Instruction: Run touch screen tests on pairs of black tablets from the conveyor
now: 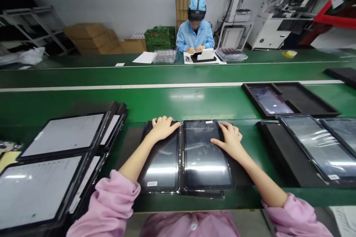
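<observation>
Two dark glossy screen panels lie side by side on a black tray point(241, 176) in front of me. My left hand point(162, 127) rests flat on the far end of the left panel point(162, 166), fingers spread. My right hand point(229, 139) lies on the far right edge of the right panel point(205, 159), its fingers curled over that edge and the thumb on the glass. Neither hand lifts anything. Pink sleeves cover both my forearms.
Stacked black trays with pale panels point(63, 135) lie at my left. More trays with dark panels point(319, 148) and a part-filled tray point(289, 98) lie at right. Across the green belt point(167, 103) a person in blue point(196, 31) works at a bench.
</observation>
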`<move>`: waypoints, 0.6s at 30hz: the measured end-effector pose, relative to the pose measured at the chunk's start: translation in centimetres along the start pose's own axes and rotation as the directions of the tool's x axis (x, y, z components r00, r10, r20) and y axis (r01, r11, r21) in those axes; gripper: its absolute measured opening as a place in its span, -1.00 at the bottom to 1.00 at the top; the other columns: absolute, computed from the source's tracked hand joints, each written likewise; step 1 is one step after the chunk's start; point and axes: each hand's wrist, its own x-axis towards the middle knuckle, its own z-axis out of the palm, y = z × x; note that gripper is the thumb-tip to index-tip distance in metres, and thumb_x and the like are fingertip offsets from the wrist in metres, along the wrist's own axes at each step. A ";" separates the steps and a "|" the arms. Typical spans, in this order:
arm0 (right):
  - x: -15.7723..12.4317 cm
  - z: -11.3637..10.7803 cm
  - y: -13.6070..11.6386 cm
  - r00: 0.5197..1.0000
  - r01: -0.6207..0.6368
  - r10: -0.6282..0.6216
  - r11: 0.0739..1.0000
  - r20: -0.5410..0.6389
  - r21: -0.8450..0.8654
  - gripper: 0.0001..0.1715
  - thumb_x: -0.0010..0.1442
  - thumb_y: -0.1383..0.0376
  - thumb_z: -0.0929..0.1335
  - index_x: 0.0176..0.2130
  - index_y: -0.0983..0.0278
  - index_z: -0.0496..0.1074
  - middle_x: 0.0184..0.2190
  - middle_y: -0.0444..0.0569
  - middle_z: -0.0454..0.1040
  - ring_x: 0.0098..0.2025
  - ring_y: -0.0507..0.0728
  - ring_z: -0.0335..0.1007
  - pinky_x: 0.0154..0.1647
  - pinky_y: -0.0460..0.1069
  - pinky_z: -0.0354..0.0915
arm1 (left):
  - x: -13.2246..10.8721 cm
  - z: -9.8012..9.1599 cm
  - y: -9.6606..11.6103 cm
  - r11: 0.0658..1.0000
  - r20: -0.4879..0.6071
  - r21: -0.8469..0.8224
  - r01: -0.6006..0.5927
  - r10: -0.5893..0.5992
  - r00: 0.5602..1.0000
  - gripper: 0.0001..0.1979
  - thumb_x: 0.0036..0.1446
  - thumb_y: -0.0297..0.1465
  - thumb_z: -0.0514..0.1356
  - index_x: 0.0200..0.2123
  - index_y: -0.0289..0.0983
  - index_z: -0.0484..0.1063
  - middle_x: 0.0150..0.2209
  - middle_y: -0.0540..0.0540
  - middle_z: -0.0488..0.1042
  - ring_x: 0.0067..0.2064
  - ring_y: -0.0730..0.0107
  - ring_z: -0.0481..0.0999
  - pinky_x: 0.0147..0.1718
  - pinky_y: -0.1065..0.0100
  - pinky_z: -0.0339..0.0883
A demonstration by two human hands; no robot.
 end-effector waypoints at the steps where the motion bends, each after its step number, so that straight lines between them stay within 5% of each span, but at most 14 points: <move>1: 0.2 0.6 -0.1 1.000 -0.014 0.014 1.000 -0.017 0.009 -0.21 0.16 -0.15 0.45 0.27 0.08 0.45 0.22 0.19 0.39 0.20 0.49 0.24 0.15 0.40 0.23 | 0.0 0.3 0.4 1.000 -0.008 0.009 0.016 -0.016 1.000 -0.46 0.35 0.03 0.01 0.07 -0.22 0.51 0.16 -0.37 0.51 0.26 -0.18 0.39 0.31 -0.21 0.05; 9: -0.1 0.7 1.7 0.996 -0.060 0.067 0.992 -0.066 0.111 -0.26 0.09 -0.22 0.47 0.09 0.15 0.60 0.15 0.18 0.44 0.16 0.44 0.32 0.14 0.34 0.28 | 0.7 0.9 2.3 0.995 -0.041 -0.046 0.085 -0.087 0.995 -0.41 0.22 -0.01 0.17 0.09 -0.38 0.47 0.13 -0.49 0.49 0.25 -0.38 0.36 0.28 -0.26 0.04; 12: 0.1 0.4 1.7 0.997 -0.047 0.054 0.992 -0.050 0.121 -0.26 0.14 -0.21 0.44 0.14 0.14 0.58 0.16 0.17 0.44 0.20 0.44 0.31 0.20 0.37 0.26 | 0.5 -0.1 2.0 0.993 -0.013 -0.101 0.057 -0.058 0.998 -0.33 0.23 -0.02 0.20 0.24 -0.36 0.35 0.19 -0.47 0.46 0.30 -0.33 0.35 0.32 -0.22 0.04; 15: -0.5 -0.3 2.1 0.999 -0.012 0.019 0.984 -0.035 0.175 -0.26 0.21 -0.21 0.38 0.18 0.14 0.54 0.19 0.16 0.43 0.26 0.41 0.30 0.29 0.35 0.24 | -2.3 -1.7 0.2 0.987 0.007 -0.158 0.024 -0.024 1.000 -0.24 0.35 0.01 0.07 0.45 -0.28 0.07 0.38 -0.42 0.26 0.45 -0.15 0.20 0.40 -0.14 -0.01; 18: -2.6 -1.3 3.6 0.993 -0.076 0.091 0.976 -0.068 0.205 -0.24 0.23 -0.22 0.35 0.21 0.15 0.50 0.20 0.17 0.42 0.28 0.39 0.31 0.33 0.33 0.24 | -8.0 -1.6 -3.5 0.967 -0.084 -0.253 -0.030 0.009 0.996 -0.33 0.43 0.03 -0.10 0.48 -0.11 0.03 0.52 -0.26 0.02 0.56 -0.02 -0.08 0.47 -0.19 -0.20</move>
